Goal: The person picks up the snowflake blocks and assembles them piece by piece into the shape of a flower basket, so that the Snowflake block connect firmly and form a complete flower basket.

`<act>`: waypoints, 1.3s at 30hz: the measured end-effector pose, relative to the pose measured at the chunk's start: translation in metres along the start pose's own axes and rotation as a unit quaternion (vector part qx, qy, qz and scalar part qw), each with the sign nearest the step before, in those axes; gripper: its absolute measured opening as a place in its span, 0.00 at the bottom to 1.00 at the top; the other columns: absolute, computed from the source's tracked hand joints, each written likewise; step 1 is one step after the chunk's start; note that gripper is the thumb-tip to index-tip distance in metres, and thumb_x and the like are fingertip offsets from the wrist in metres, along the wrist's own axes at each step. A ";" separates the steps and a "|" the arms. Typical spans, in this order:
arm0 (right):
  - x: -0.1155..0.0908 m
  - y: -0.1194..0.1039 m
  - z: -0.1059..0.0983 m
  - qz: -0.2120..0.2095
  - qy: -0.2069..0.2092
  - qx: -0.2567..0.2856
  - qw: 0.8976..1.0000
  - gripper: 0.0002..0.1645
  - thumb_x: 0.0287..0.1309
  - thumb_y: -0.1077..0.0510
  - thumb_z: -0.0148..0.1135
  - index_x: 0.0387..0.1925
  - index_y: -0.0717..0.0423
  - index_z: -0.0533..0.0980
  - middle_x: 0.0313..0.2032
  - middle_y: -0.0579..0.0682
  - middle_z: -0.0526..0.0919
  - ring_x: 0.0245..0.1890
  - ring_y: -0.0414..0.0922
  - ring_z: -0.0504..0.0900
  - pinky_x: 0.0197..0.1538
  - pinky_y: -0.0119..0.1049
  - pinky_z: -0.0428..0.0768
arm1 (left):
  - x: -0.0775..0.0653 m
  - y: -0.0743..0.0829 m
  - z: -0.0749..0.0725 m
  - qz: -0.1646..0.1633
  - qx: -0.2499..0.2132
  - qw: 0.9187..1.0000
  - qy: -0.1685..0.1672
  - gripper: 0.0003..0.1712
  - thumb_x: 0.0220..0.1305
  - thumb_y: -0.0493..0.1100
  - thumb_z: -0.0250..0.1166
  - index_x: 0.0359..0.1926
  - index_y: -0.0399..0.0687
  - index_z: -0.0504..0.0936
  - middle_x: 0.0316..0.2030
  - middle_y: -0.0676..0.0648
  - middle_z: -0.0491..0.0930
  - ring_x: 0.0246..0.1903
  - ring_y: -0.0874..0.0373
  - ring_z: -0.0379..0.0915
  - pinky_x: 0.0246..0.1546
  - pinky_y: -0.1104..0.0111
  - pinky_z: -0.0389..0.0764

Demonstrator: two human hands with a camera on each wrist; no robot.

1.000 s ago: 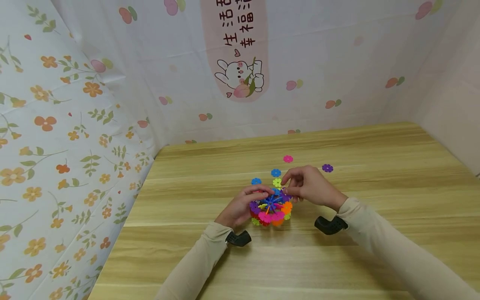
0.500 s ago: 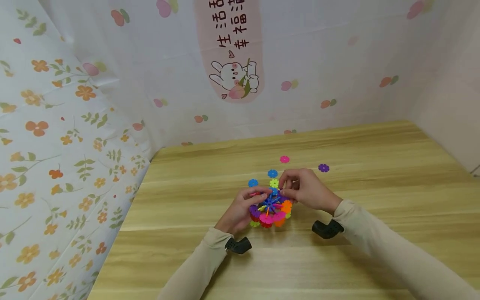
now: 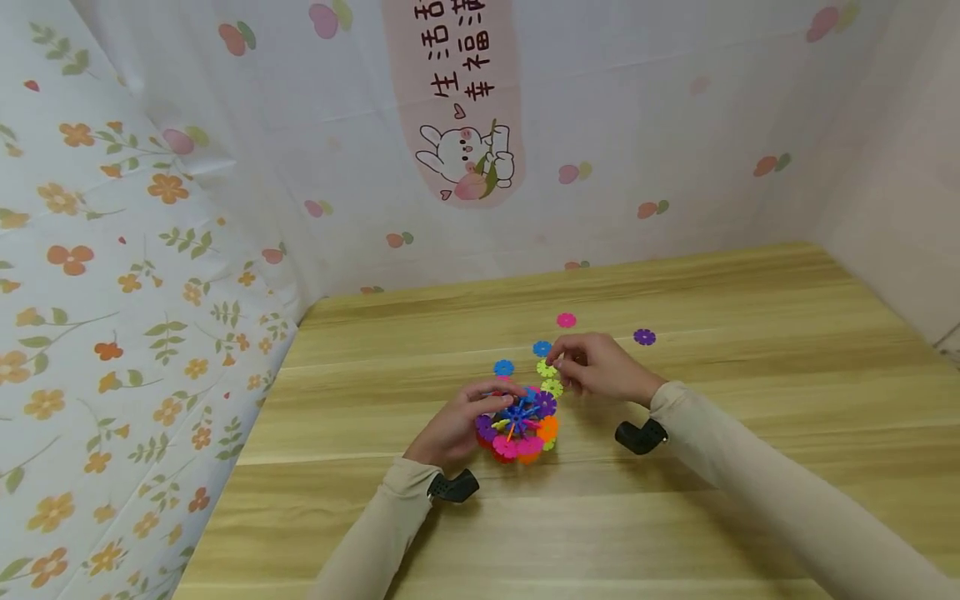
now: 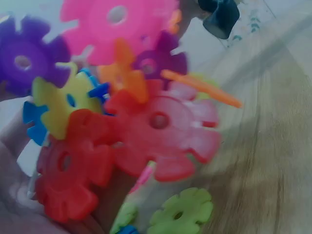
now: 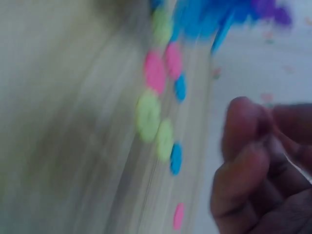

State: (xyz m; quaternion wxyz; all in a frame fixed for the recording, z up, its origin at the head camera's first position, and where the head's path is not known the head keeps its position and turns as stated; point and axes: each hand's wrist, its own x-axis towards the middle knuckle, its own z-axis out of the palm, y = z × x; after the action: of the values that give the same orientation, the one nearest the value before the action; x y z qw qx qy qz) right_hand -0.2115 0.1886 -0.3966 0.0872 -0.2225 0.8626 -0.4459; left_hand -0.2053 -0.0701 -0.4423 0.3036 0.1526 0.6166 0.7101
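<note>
My left hand [image 3: 457, 421] grips a round cluster of interlocking flower discs [image 3: 547, 428], low over the table. Purple, pink, orange, red and blue discs are slotted together in it. Close by in the left wrist view are its red disc [image 4: 187, 134] and pink disc [image 4: 92, 24]. The palm lies behind the pieces there. To the right of the cluster, my right hand [image 3: 603, 367] hovers beside two yellow-green discs [image 3: 552, 388]. Its fingers are loosely bent, and no piece shows between them in the right wrist view. Part of the cluster's far side is hidden by the left hand.
Loose discs lie on the wooden table [image 3: 675, 517]: a blue disc [image 3: 503, 367], another blue one [image 3: 542, 349], a pink disc [image 3: 566, 320] and a purple disc [image 3: 644, 337]. Pink discs [image 5: 155, 72] lie nearer the cluster. A patterned cloth [image 3: 300, 150] hangs behind.
My right hand has come off the cluster and moved toward the yellow-green discs. The left hand has drawn the cluster slightly left and nearer. The head view has shifted a little.
</note>
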 end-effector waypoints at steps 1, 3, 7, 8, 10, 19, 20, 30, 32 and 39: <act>0.002 0.003 0.000 0.002 0.000 -0.024 1.000 0.08 0.69 0.65 0.56 0.44 0.64 0.80 0.27 0.60 0.83 0.19 0.45 0.77 0.25 0.34 0.79 | -0.002 0.000 -0.002 -0.001 0.001 1.000 -0.009 0.13 0.74 0.43 0.56 0.45 0.61 0.87 0.68 0.43 0.68 0.61 0.57 0.66 0.62 0.68 0.72; 0.006 0.009 0.000 0.004 -0.008 -0.074 0.997 0.07 0.65 0.66 0.61 0.43 0.62 0.81 0.27 0.56 0.84 0.20 0.40 0.76 0.27 0.31 0.77 | -0.004 -0.001 -0.003 0.003 0.001 1.000 -0.029 0.14 0.74 0.43 0.56 0.45 0.64 0.87 0.66 0.45 0.69 0.61 0.57 0.67 0.60 0.70 0.75; 0.013 0.016 0.006 0.006 -0.040 -0.166 0.985 0.12 0.56 0.67 0.68 0.43 0.57 0.83 0.26 0.50 0.82 0.25 0.39 0.74 0.31 0.31 0.75 | -0.006 0.001 0.000 0.003 -0.011 0.998 -0.056 0.14 0.73 0.43 0.56 0.44 0.65 0.87 0.55 0.54 0.76 0.55 0.61 0.72 0.54 0.72 0.79; 0.014 0.016 0.008 0.007 -0.050 -0.185 0.981 0.13 0.55 0.67 0.70 0.44 0.56 0.84 0.25 0.49 0.81 0.25 0.40 0.73 0.31 0.31 0.74 | -0.006 0.001 0.001 0.005 -0.015 0.998 -0.061 0.14 0.73 0.42 0.55 0.44 0.65 0.86 0.53 0.56 0.77 0.54 0.62 0.73 0.53 0.73 0.79; 0.016 0.017 0.013 0.012 -0.064 -0.215 0.974 0.16 0.53 0.67 0.71 0.45 0.54 0.84 0.25 0.47 0.79 0.26 0.40 0.71 0.32 0.31 0.72 | -0.007 0.003 0.003 0.002 -0.022 0.997 -0.069 0.15 0.73 0.42 0.54 0.44 0.65 0.86 0.51 0.57 0.77 0.51 0.63 0.74 0.51 0.73 0.81; 0.017 0.022 0.018 -0.004 -0.051 -0.262 0.964 0.13 0.51 0.70 0.69 0.35 0.51 0.79 0.31 0.49 0.77 0.32 0.44 0.72 0.37 0.36 0.75 | -0.003 0.006 0.012 -0.002 -0.036 0.996 -0.076 0.13 0.74 0.44 0.53 0.46 0.62 0.84 0.52 0.55 0.75 0.54 0.58 0.71 0.51 0.70 0.82; 0.016 0.023 0.018 -0.008 -0.046 -0.258 0.965 0.13 0.51 0.71 0.69 0.33 0.52 0.79 0.31 0.49 0.77 0.32 0.43 0.72 0.38 0.36 0.76 | -0.003 0.006 0.011 -0.002 -0.036 0.996 -0.076 0.13 0.74 0.43 0.53 0.45 0.62 0.84 0.52 0.55 0.75 0.54 0.58 0.70 0.51 0.70 0.82; -0.004 0.015 0.012 -0.015 0.014 -0.099 0.995 0.10 0.65 0.65 0.62 0.47 0.60 0.82 0.21 0.46 0.78 0.21 0.38 0.73 0.26 0.29 0.75 | -0.007 -0.003 0.000 -0.010 -0.046 0.996 -0.071 0.16 0.74 0.46 0.54 0.57 0.60 0.81 0.63 0.50 0.71 0.58 0.58 0.70 0.56 0.69 0.80; -0.006 0.009 0.010 -0.007 0.008 -0.053 0.999 0.14 0.69 0.65 0.58 0.53 0.62 0.80 0.21 0.47 0.80 0.19 0.38 0.76 0.25 0.30 0.78 | -0.006 -0.004 0.000 -0.011 -0.061 0.994 -0.086 0.20 0.74 0.46 0.53 0.63 0.54 0.76 0.64 0.48 0.69 0.57 0.57 0.72 0.55 0.67 0.82; -0.010 -0.016 0.010 -0.022 -0.013 0.026 0.999 0.12 0.69 0.63 0.59 0.51 0.61 0.80 0.21 0.49 0.81 0.18 0.53 0.80 0.20 0.31 0.73 | -0.006 -0.003 0.001 -0.020 -0.094 0.988 -0.122 0.25 0.75 0.43 0.48 0.71 0.54 0.67 0.62 0.48 0.70 0.57 0.57 0.76 0.55 0.66 0.83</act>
State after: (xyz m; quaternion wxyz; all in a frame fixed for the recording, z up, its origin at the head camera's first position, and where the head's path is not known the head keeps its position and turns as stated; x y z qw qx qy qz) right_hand -0.1944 0.1783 -0.3899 0.0945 -0.2445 0.8442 -0.4675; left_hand -0.1989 -0.0729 -0.4439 0.4033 0.1966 0.5086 0.7349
